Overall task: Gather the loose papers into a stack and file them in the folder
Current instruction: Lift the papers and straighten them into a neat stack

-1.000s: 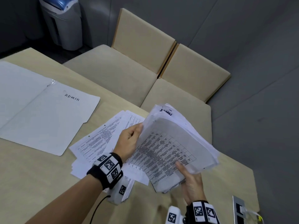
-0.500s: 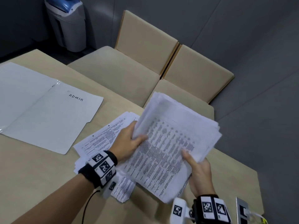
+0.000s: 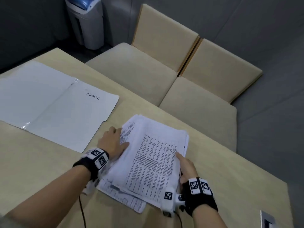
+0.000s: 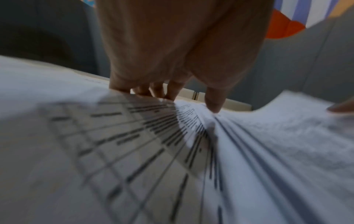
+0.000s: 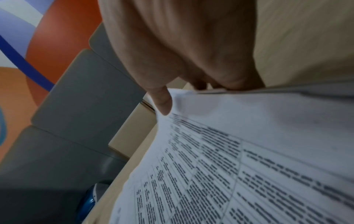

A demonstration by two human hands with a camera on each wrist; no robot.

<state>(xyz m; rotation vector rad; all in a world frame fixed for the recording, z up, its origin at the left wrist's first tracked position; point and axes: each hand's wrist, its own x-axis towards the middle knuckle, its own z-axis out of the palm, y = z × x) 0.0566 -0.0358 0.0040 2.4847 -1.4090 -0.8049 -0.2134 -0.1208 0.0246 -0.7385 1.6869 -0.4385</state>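
Observation:
A thick stack of printed papers lies on the beige table, on top of a few loose sheets that stick out at its near left corner. My left hand holds the stack's left edge, thumb on top. In the left wrist view its fingers reach onto a lower sheet beside the bundle's edges. My right hand grips the right edge; its thumb lies on the top page with the fingers underneath. The open white folder, marked ADMIN, lies flat to the left.
Two beige chairs stand against the table's far edge. A grey and blue bin is in the back corner. A socket panel sits at the near right of the table. A black cable runs from my left wrist.
Both hands held the bundle tilted up in the air; it has come down flat onto the loose sheets on the table.

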